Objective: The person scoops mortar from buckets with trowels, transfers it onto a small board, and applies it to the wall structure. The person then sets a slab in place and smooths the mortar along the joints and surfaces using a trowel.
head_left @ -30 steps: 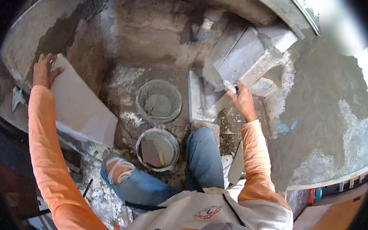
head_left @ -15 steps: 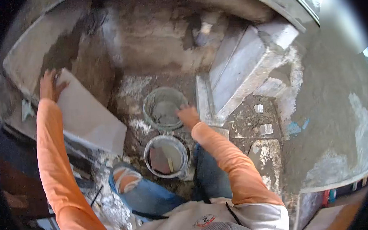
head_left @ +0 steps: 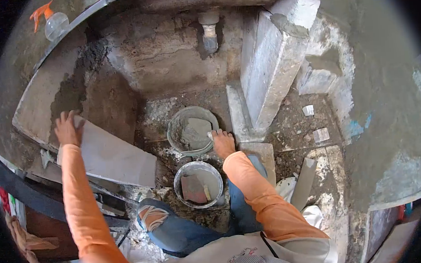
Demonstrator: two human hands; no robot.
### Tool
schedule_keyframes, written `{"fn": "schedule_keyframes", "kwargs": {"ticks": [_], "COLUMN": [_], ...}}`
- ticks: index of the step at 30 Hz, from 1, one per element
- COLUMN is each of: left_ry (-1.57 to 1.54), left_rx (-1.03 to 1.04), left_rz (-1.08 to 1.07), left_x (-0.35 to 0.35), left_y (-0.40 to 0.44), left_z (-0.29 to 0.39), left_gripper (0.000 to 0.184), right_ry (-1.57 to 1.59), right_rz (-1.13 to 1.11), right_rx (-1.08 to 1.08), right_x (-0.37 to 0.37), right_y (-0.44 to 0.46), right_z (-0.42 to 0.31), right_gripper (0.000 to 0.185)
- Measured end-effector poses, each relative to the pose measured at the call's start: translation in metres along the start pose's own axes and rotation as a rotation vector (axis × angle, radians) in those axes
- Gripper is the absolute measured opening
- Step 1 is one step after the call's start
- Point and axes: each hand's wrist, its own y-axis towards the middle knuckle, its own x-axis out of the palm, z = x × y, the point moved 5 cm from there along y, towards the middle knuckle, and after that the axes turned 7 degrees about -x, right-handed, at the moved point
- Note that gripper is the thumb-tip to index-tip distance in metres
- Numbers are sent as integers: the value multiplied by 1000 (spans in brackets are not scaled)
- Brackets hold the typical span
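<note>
My left hand (head_left: 68, 128) lies on the upper end of a pale, tapering slab (head_left: 114, 153), its fingers spread over the edge. The slab leans at the left beside a wall. My right hand (head_left: 223, 142) is closed round the handle of a trowel, over the right rim of a bucket. The trowel's blade (head_left: 197, 130) is inside that bucket (head_left: 171, 133), which contains grey mortar. Just below it stands a second bucket (head_left: 177, 181) with liquid, a reddish flat piece (head_left: 193, 189) and a yellowish handle (head_left: 207, 192) in it.
Pale blocks (head_left: 267, 81) stand upright at the right of the recess. A pipe (head_left: 210, 38) protrudes from the back wall. Small white pieces (head_left: 320, 135) lie on the rough floor at right. A spray bottle (head_left: 56, 26) with an orange head rests on the upper left ledge.
My right hand has moved from the blocks at the right to the mortar bucket with the trowel. My left hand stays on the slab. The view has shifted.
</note>
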Motion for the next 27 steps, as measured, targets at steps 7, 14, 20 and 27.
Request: {"fn": "schedule_keyframes", "kwargs": {"ticks": [7, 14, 20, 27], "left_ry": [-1837, -1867, -1855, -1881], "left_rx": [387, 565, 534, 177], "left_rz": [-323, -480, -590, -754], "left_x": [-260, -308, -316, -244], "left_y": [-97, -126, -140, -137], "left_z": [202, 241, 251, 248], "left_gripper": [27, 42, 60, 83], "right_ry": [80, 206, 248, 345], "right_rz": [-142, -169, -170, -88], "right_rx": [2, -2, 85, 64], "right_x": [6, 25, 22, 18], "right_y": [1, 4, 6, -4], "right_z": [11, 31, 28, 35], "right_gripper": [42, 45, 50, 52]}}
